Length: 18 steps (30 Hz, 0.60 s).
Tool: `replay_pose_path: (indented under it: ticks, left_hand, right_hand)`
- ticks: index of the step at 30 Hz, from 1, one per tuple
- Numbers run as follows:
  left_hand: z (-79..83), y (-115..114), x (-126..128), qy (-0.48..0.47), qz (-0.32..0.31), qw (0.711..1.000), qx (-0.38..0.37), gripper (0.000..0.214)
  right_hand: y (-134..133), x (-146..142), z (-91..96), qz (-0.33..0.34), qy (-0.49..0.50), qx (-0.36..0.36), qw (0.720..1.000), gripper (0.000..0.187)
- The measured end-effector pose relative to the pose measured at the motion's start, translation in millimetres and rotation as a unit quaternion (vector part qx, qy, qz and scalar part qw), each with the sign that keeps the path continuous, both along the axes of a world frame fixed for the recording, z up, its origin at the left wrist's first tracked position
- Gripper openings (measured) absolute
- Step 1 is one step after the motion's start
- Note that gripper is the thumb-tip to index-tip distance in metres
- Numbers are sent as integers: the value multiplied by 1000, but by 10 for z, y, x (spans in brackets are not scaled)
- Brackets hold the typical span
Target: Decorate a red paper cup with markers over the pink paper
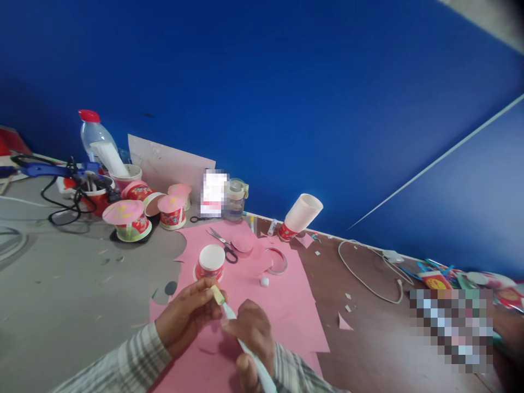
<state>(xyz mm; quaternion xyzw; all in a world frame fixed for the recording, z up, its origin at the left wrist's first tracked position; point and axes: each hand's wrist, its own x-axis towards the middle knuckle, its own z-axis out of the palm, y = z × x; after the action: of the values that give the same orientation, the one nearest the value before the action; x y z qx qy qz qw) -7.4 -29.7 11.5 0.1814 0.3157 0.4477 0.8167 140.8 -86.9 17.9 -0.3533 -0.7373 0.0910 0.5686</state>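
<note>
Both my hands meet low in the view over a pink paper sheet. My right hand is closed round a white tube-like glue stick that slants up to the left. My left hand pinches its pale yellow tip. Just beyond my fingers stands an upside-down red and white paper cup. A small white cap lies on the pink sheet to the right.
Black-handled scissors and a curved paper strip lie on the pink sheet. Several decorated cups, a water bottle and a blue glue gun stand at the left. A stack of cups leans by the blue wall; a white cable runs right.
</note>
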Motion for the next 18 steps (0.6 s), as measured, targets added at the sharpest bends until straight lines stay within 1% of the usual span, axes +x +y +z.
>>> replay_pose_path:
  ticks: [5,8,11,15,18]
  left_hand:
    - [1,11,-5,-15,0,1000,25,14]
    - [-13,21,-8,-18,3,1000,25,14]
    - [-28,24,-9,-16,2,1000,23,14]
    - [-5,7,-1,-10,-2,1000,29,15]
    - [27,-16,9,-5,-14,998,62,12]
  right_hand:
    - [12,11,63,2,-46,27,999,36]
    - [25,12,66,-3,-56,20,998,35]
    - [45,9,75,7,-67,17,998,36]
    - [72,-13,106,10,-56,7,998,32]
    - [89,-34,99,2,-53,9,999,29]
